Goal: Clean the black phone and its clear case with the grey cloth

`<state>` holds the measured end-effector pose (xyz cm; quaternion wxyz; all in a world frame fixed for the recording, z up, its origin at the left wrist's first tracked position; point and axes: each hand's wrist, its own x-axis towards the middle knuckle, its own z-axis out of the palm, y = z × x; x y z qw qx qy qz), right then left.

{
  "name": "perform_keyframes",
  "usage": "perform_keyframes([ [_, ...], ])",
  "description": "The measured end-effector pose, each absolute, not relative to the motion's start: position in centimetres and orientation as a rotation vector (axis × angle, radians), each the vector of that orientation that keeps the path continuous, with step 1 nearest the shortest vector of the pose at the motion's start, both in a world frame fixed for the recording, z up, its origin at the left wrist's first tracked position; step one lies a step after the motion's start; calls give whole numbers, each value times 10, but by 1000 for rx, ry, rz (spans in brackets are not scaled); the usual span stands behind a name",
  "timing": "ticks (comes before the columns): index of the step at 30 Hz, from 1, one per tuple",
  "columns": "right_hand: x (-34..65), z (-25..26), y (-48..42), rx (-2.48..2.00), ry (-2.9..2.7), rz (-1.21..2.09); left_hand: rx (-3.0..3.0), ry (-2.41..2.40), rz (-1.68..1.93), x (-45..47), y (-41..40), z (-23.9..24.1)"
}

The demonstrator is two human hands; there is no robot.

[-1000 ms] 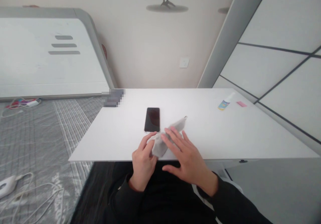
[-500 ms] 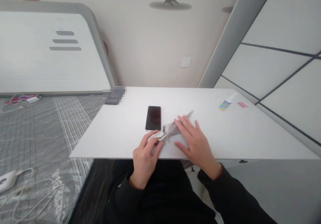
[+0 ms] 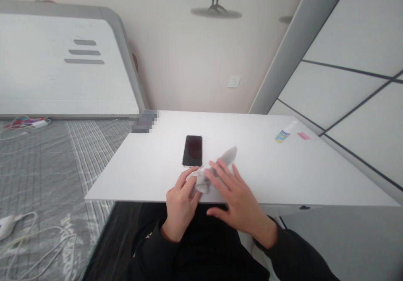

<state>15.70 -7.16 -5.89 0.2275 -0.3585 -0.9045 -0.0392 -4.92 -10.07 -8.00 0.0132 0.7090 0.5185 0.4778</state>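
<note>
My left hand (image 3: 181, 199) is closed in a pinch at the table's front edge. What it grips is hidden behind its fingers and a crumpled light-grey cloth (image 3: 202, 183) bunched against them. My right hand (image 3: 236, 199) lies over the cloth with its fingers stretched out and slightly spread, fingertips pressing on it. The cloth's far corner pokes out beyond those fingers, a bit blurred. A black-screened smartphone (image 3: 192, 151) in a clear case lies flat just beyond my left fingertips.
The white table (image 3: 252, 134) carries a small spray bottle (image 3: 285, 134) with a blue-yellow label on its side and a pink packet (image 3: 304, 136) at right. A blurred-out dark object (image 3: 144, 121) sits at the back left corner. White cables (image 3: 40, 239) lie on the grey bedding.
My right hand has slid toward me and left, drawing the cloth up to my left fingers. The thin, dark-edged thing seen in my left pinch before is now covered.
</note>
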Motion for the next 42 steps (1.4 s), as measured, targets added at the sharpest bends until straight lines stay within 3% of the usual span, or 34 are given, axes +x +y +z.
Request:
perform_keyframes([
  [2, 158, -57, -72, -912, -2575, -94, 2219, 1613, 1485, -49, -101, -79],
  [7, 168, -52, -61, -1196, -2394, -199, 2186, 1638, 1490, -49, -100, -78],
  [12, 158, -52, -70, -906, -2591, -50, 2214, 1596, 1473, -50, -100, -78],
  [17, 161, -56, -63, -1194, -2326, -158, 2177, 1601, 1496, -49, -101, -79],
  [22, 149, -56, -76, -909, -2552, -49, 2202, 1584, 1495, -51, -101, -82],
  [27, 155, -55, -73, -1131, -2368, -157, 2179, 1624, 1503, -50, -101, -81],
  [32, 153, -54, -78, -850, -2598, -99, 2188, 1601, 1476, -50, -101, -80],
  [42, 167, -42, -52, -1057, -2408, -151, 2156, 1644, 1507, -48, -100, -79],
])
